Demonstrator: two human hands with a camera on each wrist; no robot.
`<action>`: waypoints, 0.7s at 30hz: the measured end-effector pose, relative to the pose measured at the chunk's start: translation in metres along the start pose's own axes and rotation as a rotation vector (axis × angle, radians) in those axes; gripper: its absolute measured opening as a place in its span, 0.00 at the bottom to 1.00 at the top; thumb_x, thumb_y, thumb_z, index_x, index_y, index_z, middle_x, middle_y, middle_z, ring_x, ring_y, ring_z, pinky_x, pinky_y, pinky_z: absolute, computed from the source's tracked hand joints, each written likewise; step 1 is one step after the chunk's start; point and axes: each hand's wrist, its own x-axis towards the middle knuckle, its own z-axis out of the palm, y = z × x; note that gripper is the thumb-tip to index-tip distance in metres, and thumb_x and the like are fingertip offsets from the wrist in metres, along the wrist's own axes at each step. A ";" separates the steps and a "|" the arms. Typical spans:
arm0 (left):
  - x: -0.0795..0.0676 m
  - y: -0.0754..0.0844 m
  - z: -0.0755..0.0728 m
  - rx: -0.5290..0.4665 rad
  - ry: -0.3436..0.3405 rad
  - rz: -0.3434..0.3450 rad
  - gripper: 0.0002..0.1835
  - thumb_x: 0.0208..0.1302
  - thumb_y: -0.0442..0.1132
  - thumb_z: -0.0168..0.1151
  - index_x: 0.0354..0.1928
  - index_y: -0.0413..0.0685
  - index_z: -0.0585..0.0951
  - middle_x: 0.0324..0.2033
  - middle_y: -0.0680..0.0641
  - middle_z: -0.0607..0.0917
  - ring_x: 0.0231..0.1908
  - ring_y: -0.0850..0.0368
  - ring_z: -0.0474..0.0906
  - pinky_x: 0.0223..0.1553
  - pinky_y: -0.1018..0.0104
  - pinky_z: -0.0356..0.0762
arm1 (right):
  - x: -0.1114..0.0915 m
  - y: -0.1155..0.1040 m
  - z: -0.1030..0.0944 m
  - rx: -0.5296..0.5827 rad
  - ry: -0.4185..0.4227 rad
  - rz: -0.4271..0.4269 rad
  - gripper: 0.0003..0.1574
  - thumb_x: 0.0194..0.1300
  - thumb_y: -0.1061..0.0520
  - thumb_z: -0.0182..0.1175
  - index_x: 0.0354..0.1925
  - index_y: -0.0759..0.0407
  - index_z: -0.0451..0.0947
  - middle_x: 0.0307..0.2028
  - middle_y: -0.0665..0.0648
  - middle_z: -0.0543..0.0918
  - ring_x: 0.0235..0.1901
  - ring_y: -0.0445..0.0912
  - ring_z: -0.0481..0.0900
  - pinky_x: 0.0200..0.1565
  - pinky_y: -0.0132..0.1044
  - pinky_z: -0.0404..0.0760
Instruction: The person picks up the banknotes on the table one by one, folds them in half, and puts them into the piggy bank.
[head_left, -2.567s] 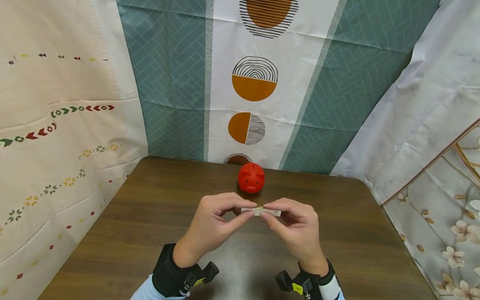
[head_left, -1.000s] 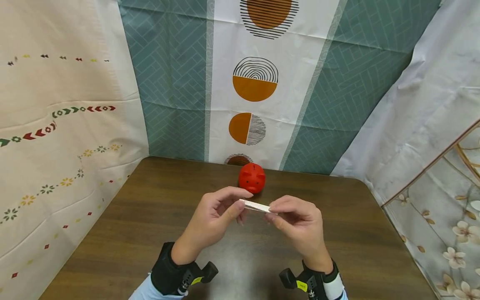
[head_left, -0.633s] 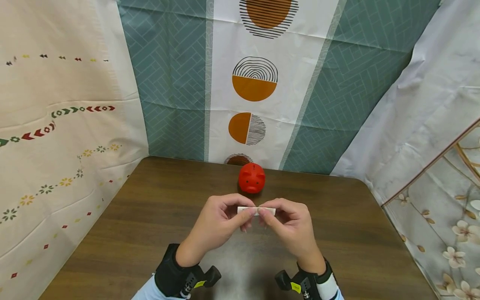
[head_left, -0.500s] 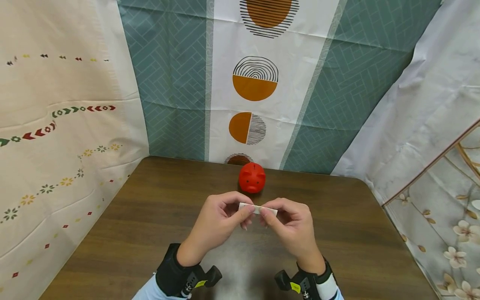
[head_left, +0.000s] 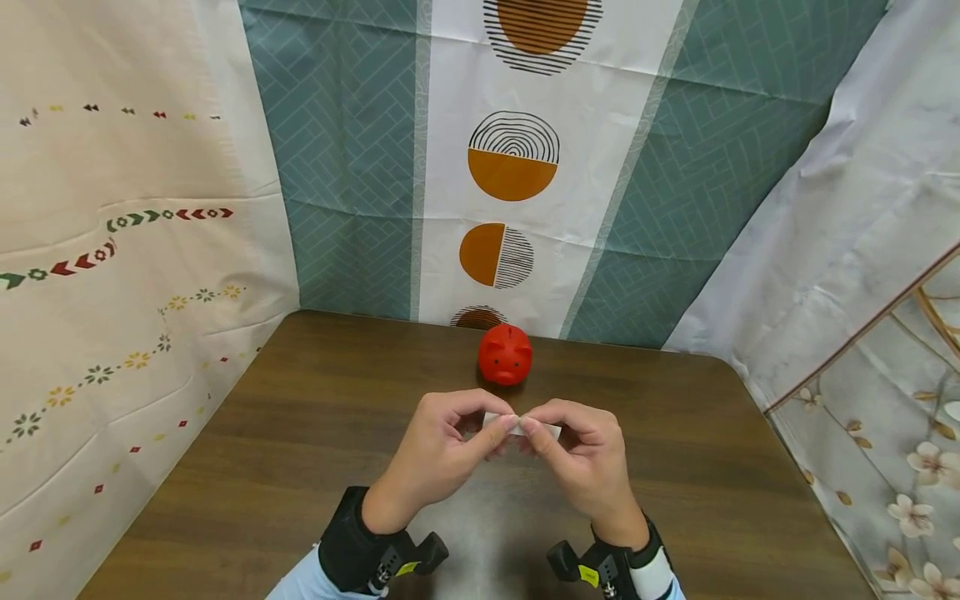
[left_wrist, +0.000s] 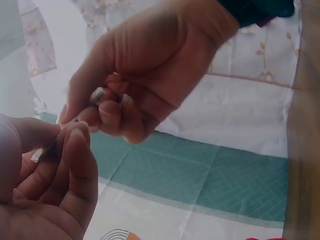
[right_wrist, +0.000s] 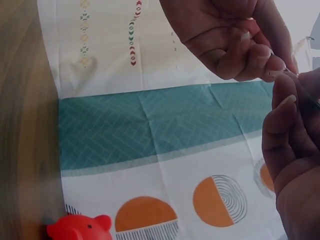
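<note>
In the head view a small folded strip of whitish paper is held above the table between both hands. My left hand pinches it left of its middle with thumb and index finger. Close beside, my right hand pinches the other side, and the thumbs nearly meet. Only the ends of the strip stick out past the fingers in the left wrist view; its middle is mostly covered. Beyond the hands a red pig-shaped money bank stands with its snout toward me and a slot on top.
The brown wooden table spreads out under the hands. A teal and white patterned cloth hangs behind its far edge. More light cloths line the left and right sides.
A second ago my right hand held one end of the strip while the left fingers were spread. Both hands have come together at its middle, and the strip now looks bent there.
</note>
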 end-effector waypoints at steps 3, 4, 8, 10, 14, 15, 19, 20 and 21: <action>0.001 0.000 -0.001 -0.009 0.006 -0.030 0.06 0.59 0.21 0.59 0.32 0.37 0.80 0.20 0.46 0.79 0.18 0.54 0.74 0.19 0.60 0.78 | -0.001 0.001 -0.001 0.030 0.016 0.010 0.03 0.60 0.72 0.59 0.33 0.69 0.78 0.22 0.60 0.78 0.19 0.48 0.75 0.21 0.35 0.78; 0.001 0.000 -0.001 -0.013 0.011 -0.038 0.06 0.59 0.21 0.59 0.32 0.37 0.80 0.20 0.45 0.79 0.18 0.53 0.74 0.19 0.59 0.78 | -0.001 0.001 -0.002 0.038 0.020 0.017 0.03 0.60 0.72 0.59 0.33 0.69 0.78 0.22 0.60 0.77 0.19 0.48 0.75 0.20 0.35 0.78; 0.001 0.000 -0.004 -0.034 0.028 -0.040 0.07 0.58 0.19 0.59 0.31 0.36 0.80 0.20 0.43 0.80 0.17 0.48 0.75 0.18 0.55 0.78 | -0.003 0.002 -0.004 0.053 0.029 0.040 0.03 0.60 0.73 0.59 0.33 0.69 0.78 0.21 0.59 0.77 0.17 0.48 0.74 0.19 0.34 0.78; 0.001 0.000 -0.005 -0.046 0.022 -0.044 0.07 0.58 0.19 0.58 0.32 0.35 0.80 0.21 0.43 0.80 0.17 0.47 0.75 0.19 0.54 0.78 | -0.003 0.003 -0.005 0.057 0.033 0.048 0.04 0.60 0.73 0.59 0.33 0.69 0.78 0.21 0.60 0.77 0.17 0.47 0.74 0.19 0.34 0.78; 0.001 0.001 -0.008 -0.052 0.027 -0.062 0.07 0.59 0.19 0.57 0.33 0.35 0.80 0.22 0.46 0.81 0.18 0.46 0.76 0.19 0.54 0.79 | -0.003 0.003 -0.007 0.046 0.057 0.082 0.04 0.59 0.73 0.60 0.34 0.69 0.79 0.21 0.60 0.77 0.17 0.48 0.74 0.19 0.34 0.78; 0.001 0.001 -0.009 -0.051 0.030 -0.063 0.07 0.59 0.19 0.57 0.33 0.35 0.80 0.22 0.47 0.81 0.18 0.46 0.76 0.19 0.54 0.79 | -0.003 0.003 -0.008 0.042 0.062 0.090 0.03 0.59 0.72 0.60 0.34 0.69 0.79 0.21 0.60 0.78 0.17 0.48 0.74 0.20 0.34 0.78; 0.001 0.001 -0.011 -0.054 0.034 -0.044 0.08 0.58 0.18 0.57 0.33 0.35 0.80 0.22 0.48 0.81 0.18 0.46 0.76 0.19 0.54 0.78 | -0.004 0.004 -0.010 0.035 0.070 0.094 0.04 0.59 0.73 0.60 0.34 0.69 0.78 0.21 0.60 0.78 0.16 0.47 0.74 0.20 0.33 0.78; 0.002 0.001 -0.012 -0.057 0.027 -0.039 0.08 0.59 0.18 0.57 0.33 0.34 0.80 0.22 0.47 0.81 0.18 0.46 0.76 0.19 0.54 0.78 | -0.004 0.004 -0.011 0.036 0.070 0.092 0.04 0.59 0.73 0.60 0.34 0.69 0.78 0.21 0.60 0.78 0.16 0.47 0.74 0.20 0.33 0.78; 0.002 0.001 -0.012 -0.060 0.022 -0.036 0.08 0.59 0.18 0.56 0.33 0.34 0.80 0.22 0.45 0.81 0.18 0.46 0.76 0.19 0.54 0.78 | -0.004 0.004 -0.011 0.036 0.069 0.088 0.04 0.59 0.73 0.60 0.34 0.69 0.78 0.21 0.60 0.78 0.16 0.47 0.74 0.20 0.33 0.78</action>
